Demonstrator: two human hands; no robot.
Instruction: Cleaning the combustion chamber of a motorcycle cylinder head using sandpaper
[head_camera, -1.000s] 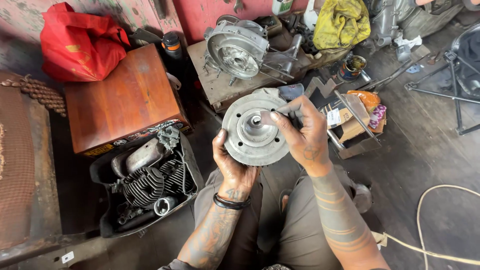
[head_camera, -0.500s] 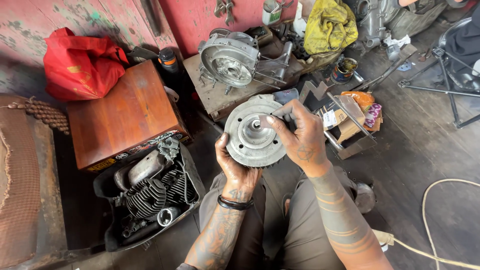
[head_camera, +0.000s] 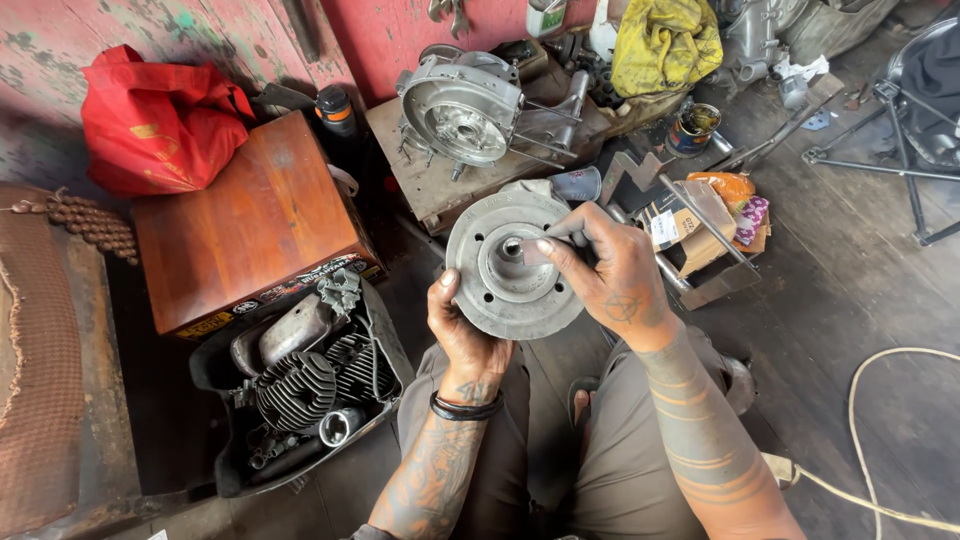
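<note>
My left hand grips the lower left rim of a round grey metal disc, a flywheel-like engine part with a raised hub and a few small holes, held upright in front of me. My right hand pinches a small grey strip, perhaps abrasive paper, and presses it against the disc's central hub. The thumb and forefinger touch the hub. Both forearms rise from the bottom of the view above my knees.
A grey engine casing stands on a low metal block. A wooden box and red bag are at left. A black tray holds a finned cylinder. Also here: yellow cloth, a tin, a white cable.
My right hand has slid from the disc's upper right rim to its central hub, pressing the small strip there. The disc stays in my left hand; the camera view has shifted slightly.
</note>
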